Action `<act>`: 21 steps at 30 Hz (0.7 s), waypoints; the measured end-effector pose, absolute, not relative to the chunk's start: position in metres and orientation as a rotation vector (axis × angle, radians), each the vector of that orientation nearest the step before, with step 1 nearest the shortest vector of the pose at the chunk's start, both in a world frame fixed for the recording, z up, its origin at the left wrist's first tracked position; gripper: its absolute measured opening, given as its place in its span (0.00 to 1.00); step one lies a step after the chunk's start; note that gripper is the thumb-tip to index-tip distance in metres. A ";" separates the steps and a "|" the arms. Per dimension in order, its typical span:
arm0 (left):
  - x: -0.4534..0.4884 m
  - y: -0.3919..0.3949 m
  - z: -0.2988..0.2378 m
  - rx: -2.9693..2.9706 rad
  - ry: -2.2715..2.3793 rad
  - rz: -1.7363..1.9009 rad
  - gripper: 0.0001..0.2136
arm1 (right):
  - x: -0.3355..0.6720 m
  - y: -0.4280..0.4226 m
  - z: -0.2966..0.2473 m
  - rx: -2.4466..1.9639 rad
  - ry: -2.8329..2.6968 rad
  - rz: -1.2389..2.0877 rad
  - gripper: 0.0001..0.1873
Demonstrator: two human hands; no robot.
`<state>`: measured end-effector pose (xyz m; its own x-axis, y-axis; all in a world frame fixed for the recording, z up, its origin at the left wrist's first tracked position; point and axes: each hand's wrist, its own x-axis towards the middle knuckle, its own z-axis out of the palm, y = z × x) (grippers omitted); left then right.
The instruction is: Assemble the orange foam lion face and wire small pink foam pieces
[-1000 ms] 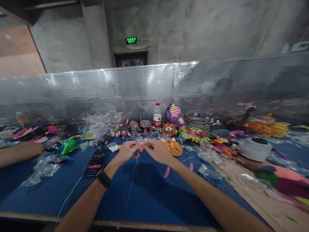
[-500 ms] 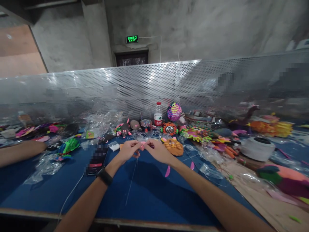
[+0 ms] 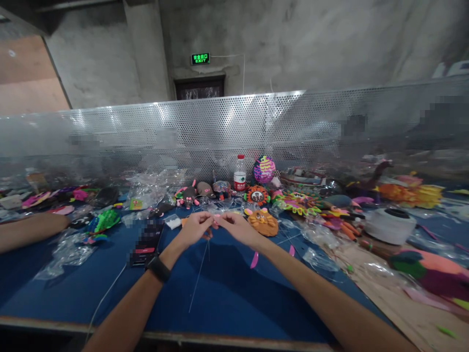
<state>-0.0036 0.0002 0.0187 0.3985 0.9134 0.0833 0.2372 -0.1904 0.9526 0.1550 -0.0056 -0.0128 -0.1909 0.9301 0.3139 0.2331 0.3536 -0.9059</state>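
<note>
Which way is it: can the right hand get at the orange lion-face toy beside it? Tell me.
Probably yes. The orange lion-face toy lies just right of the right hand with nothing between, though both hands pinch a small piece with a thin thread.

Perforated metal screen (image 3: 220, 132) – shiny; matt blue cloth table (image 3: 227, 293); crinkly clear plastic bags (image 3: 66, 252)

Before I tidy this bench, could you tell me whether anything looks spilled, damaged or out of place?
Nothing looks spilled or broken. The bottle stands upright by the screen. Toys and clear bags lie loosely scattered across the table. Both hands, left and right, pinch a small piece with a thin thread hanging.
</note>
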 end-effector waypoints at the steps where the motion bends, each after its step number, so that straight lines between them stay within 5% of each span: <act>1: -0.004 0.000 0.019 1.679 1.027 0.868 0.14 | 0.155 -0.006 -0.012 -1.047 -1.653 0.920 0.24; 21: -0.004 0.001 0.015 1.779 0.986 0.910 0.14 | 0.156 -0.007 -0.011 -0.978 -1.602 0.989 0.20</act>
<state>-0.0037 0.0009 0.0151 0.4159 0.8924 0.1751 0.2454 -0.2955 0.9233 0.1564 -0.0071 -0.0106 -0.1997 0.9276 0.3157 0.1329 0.3449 -0.9292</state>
